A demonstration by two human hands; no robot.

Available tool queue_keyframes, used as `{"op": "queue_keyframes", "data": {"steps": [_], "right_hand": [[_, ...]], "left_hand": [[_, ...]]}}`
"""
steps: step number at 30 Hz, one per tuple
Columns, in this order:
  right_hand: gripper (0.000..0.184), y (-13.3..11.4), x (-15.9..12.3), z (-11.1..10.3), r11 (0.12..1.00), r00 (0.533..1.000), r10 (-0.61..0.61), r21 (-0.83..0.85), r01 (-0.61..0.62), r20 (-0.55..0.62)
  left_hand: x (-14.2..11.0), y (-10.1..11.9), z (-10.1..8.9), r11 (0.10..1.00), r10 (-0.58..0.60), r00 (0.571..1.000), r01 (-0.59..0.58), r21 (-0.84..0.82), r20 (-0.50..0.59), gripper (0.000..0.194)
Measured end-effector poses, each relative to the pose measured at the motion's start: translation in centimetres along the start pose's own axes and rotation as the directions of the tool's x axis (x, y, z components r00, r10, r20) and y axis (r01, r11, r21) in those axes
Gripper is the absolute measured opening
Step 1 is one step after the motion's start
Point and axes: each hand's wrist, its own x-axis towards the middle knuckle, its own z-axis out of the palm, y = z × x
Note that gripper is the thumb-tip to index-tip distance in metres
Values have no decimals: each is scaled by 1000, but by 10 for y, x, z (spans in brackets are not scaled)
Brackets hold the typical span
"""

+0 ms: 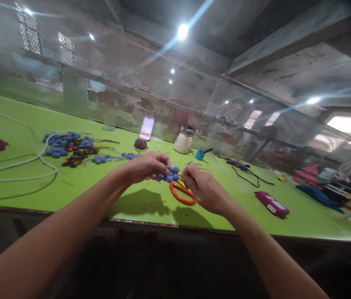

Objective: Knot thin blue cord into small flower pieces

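Observation:
A small blue-violet crocheted flower point(172, 174) is pinched between the thumb and fingers of my left hand point(149, 167), above the green table. My right hand point(200, 187) is closed just to the right of the flower. A thin strand or tool runs from the flower into its fingers, too fine to name. Beneath and between my hands lies a pair of scissors with orange-red handles point(182, 195), partly hidden by my right hand. More blue flowers point(100, 158) and black-and-orange ones point(77, 157) lie in a heap to the left.
A yarn ball point(141, 144), a propped phone point(146, 127), a cream jug point(184, 141) and a blue pot point(199, 155) stand along the back, before a mesh screen. A white cable point(46, 164) loops at left. A magenta box point(271, 204) lies right.

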Motion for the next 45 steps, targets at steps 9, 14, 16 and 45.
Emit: {"op": "queue_keyframes", "data": {"steps": [9, 14, 16, 45], "right_hand": [[11, -9, -4, 20, 969, 983, 137, -191, -158, -120], [9, -4, 0, 34, 977, 952, 205, -8, -212, -228], [12, 0, 4, 41, 968, 926, 244, 137, -212, -290], [19, 7, 6, 35, 975, 845, 185, 200, -95, -502]], "left_hand": [[5, -7, -1, 979, 138, 990, -136, 153, -2, 10], [5, -7, 1, 927, 201, 979, -175, 331, -45, 12], [5, -8, 1, 915, 222, 973, -187, 357, -58, 12], [-1, -5, -14, 987, 128, 990, -122, -100, 60, 12]]}}
